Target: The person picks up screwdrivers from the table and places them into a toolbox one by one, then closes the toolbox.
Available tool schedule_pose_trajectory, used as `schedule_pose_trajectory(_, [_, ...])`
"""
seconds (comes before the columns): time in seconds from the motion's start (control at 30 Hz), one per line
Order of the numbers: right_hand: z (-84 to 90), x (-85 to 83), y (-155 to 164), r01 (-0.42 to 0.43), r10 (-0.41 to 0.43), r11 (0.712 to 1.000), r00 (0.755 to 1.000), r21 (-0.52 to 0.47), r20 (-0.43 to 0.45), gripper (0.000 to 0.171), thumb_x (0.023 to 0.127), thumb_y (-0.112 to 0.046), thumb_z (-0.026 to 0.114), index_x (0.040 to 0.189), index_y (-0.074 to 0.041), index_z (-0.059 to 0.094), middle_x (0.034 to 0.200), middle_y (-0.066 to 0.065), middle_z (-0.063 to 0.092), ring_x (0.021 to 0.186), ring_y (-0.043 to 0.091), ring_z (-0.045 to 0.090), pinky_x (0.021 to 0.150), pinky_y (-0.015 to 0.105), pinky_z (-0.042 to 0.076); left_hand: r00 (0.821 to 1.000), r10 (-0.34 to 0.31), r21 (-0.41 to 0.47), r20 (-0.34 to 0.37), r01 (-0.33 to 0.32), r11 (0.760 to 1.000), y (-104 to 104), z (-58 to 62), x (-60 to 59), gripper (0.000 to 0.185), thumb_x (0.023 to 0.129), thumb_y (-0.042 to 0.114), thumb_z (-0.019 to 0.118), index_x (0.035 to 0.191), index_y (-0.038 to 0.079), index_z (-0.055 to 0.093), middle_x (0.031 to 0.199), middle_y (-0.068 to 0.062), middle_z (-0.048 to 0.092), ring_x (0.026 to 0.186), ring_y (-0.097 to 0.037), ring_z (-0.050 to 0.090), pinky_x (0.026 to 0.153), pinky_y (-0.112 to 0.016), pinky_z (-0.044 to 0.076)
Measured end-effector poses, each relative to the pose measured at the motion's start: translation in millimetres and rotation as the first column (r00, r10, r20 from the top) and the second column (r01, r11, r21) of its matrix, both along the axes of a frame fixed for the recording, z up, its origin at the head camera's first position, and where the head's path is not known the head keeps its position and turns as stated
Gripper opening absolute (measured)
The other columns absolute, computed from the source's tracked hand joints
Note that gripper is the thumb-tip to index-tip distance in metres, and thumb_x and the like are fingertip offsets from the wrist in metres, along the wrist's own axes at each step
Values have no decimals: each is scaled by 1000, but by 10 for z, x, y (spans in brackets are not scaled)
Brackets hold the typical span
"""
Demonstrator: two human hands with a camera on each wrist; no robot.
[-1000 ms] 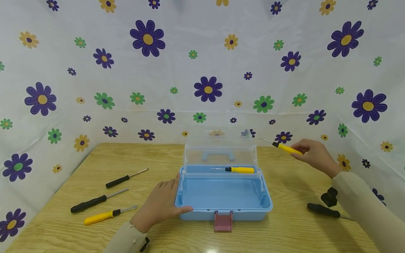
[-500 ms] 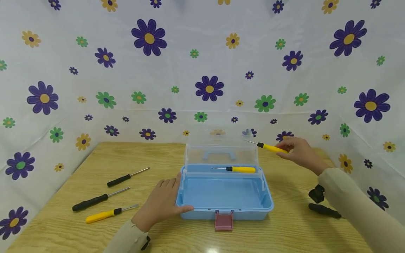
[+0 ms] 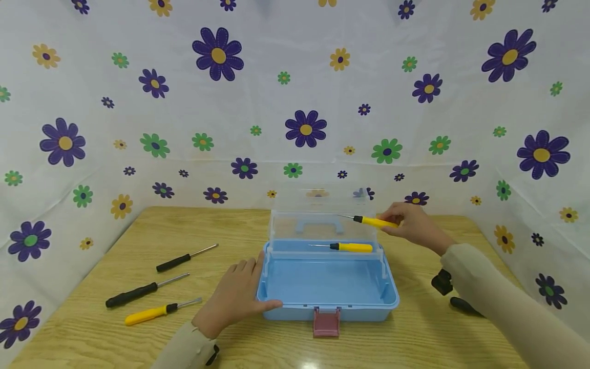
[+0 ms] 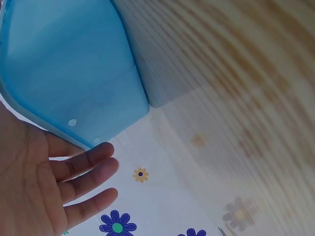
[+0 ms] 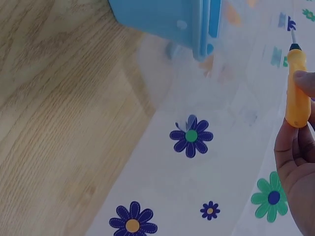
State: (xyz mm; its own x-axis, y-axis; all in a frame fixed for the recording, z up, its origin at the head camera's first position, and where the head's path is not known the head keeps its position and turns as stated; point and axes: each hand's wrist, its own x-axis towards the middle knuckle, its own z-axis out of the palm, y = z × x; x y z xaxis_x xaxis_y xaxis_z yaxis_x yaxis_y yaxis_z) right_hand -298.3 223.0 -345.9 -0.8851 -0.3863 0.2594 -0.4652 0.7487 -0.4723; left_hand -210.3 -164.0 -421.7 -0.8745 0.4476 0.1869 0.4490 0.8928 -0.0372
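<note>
— What is the person doing now at the bench (image 3: 415, 338)?

— The right hand (image 3: 412, 225) is pinching a yellow-handled screwdriver (image 3: 373, 222) by the end of its handle and is holding it in the air, over the right back part of the open blue toolbox (image 3: 327, 287). The metal tip is pointing to the left, in front of the clear raised lid (image 3: 320, 212).

— And the left hand?

— The left hand (image 3: 237, 300) is lying flat against the left front corner of the box, fingers straight and relaxed, gripping nothing. I think it is steadying the box.

— Is something already inside?

— Yes, a second yellow screwdriver (image 3: 348, 247) is lying across the back of the box. Two black-handled screwdrivers (image 3: 138, 293) and one more yellow screwdriver (image 3: 152, 314) are lying on the bench to the left, well apart from the box. Another black handle (image 3: 463, 306) is showing at the right, partly hidden by the sleeve.

— So which step is this?

— To my judgement, placing the held screwdriver into the box. The next move is asking for lowering it beside the one already there, level, and then loosening the fingers.
</note>
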Motion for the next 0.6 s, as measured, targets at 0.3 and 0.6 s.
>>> schedule_pose_trajectory(0.3, [-29, -16, -219, -30, 28, 999, 999, 32, 44, 18, 82, -9, 71, 99, -2, 72, 89, 9, 66, 76, 16, 52, 71, 27, 50, 995, -16, -48, -99, 11, 999, -3, 10, -4, 112, 71, 82, 48, 140, -6, 39, 113, -14, 59, 106, -29, 54, 92, -42, 46])
schedule_pose_trajectory(0.6, [-102, -65, -358, -39, 33, 997, 995, 61, 98, 20, 84, -10, 69, 103, -1, 71, 92, 10, 66, 76, 16, 54, 72, 27, 52, 996, -8, -61, -92, 2, 998, -4, -14, -12, 113, 71, 83, 46, 140, -5, 38, 113, -14, 61, 107, -29, 55, 94, -44, 45])
